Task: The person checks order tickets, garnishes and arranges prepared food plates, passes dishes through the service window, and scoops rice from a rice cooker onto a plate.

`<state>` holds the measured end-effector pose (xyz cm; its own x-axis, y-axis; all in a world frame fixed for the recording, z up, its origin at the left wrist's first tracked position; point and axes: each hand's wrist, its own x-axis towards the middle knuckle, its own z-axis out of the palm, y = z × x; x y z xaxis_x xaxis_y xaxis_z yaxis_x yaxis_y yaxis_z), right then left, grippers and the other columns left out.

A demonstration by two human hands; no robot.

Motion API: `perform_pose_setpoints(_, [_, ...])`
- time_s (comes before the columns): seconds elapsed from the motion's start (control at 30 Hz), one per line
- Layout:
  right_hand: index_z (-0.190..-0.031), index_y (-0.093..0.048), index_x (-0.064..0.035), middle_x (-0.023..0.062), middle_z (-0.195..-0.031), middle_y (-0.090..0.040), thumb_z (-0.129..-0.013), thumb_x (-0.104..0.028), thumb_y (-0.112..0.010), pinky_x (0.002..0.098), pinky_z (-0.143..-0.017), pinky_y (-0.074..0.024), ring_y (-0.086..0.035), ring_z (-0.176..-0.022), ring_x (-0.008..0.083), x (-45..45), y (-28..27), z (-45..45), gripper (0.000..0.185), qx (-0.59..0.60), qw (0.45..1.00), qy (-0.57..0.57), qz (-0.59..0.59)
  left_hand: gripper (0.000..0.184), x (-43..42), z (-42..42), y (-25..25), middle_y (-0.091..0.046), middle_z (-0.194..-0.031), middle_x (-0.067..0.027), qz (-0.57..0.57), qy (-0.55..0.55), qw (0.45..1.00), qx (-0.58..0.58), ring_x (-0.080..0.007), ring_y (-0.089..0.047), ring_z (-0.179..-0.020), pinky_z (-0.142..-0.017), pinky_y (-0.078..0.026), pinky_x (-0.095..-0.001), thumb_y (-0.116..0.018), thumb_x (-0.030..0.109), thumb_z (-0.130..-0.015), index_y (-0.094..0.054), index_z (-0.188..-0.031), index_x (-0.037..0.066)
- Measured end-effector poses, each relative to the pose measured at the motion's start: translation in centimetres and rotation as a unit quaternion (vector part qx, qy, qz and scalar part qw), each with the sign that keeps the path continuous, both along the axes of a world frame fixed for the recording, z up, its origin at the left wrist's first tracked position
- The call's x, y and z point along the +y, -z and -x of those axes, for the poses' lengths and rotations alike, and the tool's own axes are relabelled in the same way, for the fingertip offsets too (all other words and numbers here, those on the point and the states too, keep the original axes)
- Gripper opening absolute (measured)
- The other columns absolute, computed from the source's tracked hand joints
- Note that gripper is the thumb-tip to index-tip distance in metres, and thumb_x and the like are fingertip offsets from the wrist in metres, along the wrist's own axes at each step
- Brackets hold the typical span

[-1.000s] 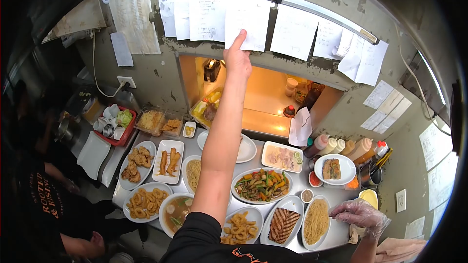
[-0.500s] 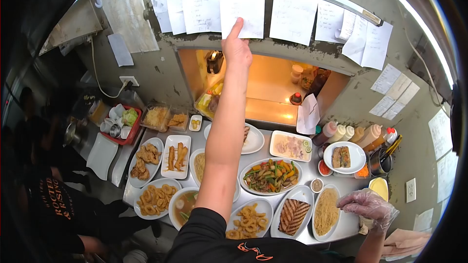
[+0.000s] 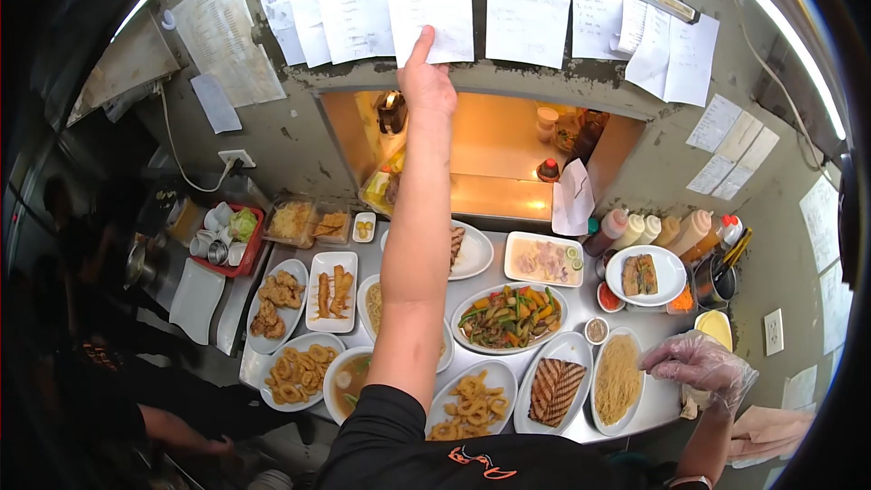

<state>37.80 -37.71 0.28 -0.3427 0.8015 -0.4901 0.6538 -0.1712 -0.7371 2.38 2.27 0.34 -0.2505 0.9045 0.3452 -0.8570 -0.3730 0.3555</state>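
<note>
My bare left hand (image 3: 426,82) is raised to the wall above the pass window. Its thumb lies over the lower part of a white handwritten slip (image 3: 431,0) hanging from the metal rail, with the other fingers curled at the lower edge. My right hand (image 3: 699,367), in a clear plastic glove, hovers palm down by the oval plate of thin noodles (image 3: 617,381). Its fingers are loosely bent, and nothing shows in them. Left of the noodles is a plate with grilled, striped meat (image 3: 555,390); a platter of stir-fried vegetables (image 3: 510,316) stands behind.
Plates of fried rings (image 3: 302,372), fried chicken (image 3: 277,299) and rolls (image 3: 331,295) crowd the steel counter, beside a soup bowl (image 3: 345,386). Sauce bottles (image 3: 694,231) line the right wall. A co-worker's arm (image 3: 181,431) is at lower left. The window (image 3: 499,150) opens behind.
The view has shifted slightly, so the slips sit further left and the counter further right. My left thumb stays on the slip. The co-worker at left has moved, with a forearm and hand now showing.
</note>
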Motion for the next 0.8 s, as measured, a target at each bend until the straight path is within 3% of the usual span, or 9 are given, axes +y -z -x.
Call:
perform_pose_setpoints(0.07, [-0.114, -0.067, 0.0004, 0.013, -0.103, -0.072, -0.093, -0.017, -0.065, 0.0338, -0.086, -0.0534, -0.068, -0.095, 0.0213, 0.0, 0.0, -0.1, 0.027, -0.003, 1.0, -0.022, -0.019, 0.052, 0.2, 0.1, 0.0, -0.059, -0.131, -0.0062, 0.001, 0.004, 1.0, -0.003, -0.0239, -0.055, -0.121, -0.105, -0.043, -0.0399, -0.07, 0.006, -0.087, -0.051, -0.136, 0.006])
perform_pose_setpoints(0.57, [-0.113, -0.067, 0.0007, 0.013, -0.103, -0.072, -0.094, -0.019, -0.065, 0.0341, -0.086, -0.0537, -0.068, -0.094, 0.0216, -0.3, -0.1, -0.2, 0.028, 0.015, 0.999, -0.016, -0.025, 0.051, 0.2, 0.1, -0.1, -0.059, -0.131, -0.0069, 0.004, -0.002, 1.0, 0.001, -0.0231, -0.057, -0.118, -0.102, -0.045, -0.0383, -0.069, 0.006, -0.089, -0.051, -0.136, 0.006])
perform_pose_setpoints(0.8, [-0.109, -0.069, 0.0016, 0.0101, -0.105, -0.071, -0.092, -0.017, -0.067, 0.0336, -0.09, -0.0508, -0.064, -0.098, 0.017, -0.3, -0.5, 0.0, 0.026, 0.011, 1.0, -0.011, -0.019, 0.051, 0.1, 0.0, -0.1, -0.059, -0.131, -0.0072, 0.013, -0.005, 1.0, 0.003, -0.0233, -0.058, -0.118, -0.102, -0.046, -0.0387, -0.069, 0.006, -0.09, -0.05, -0.137, 0.005])
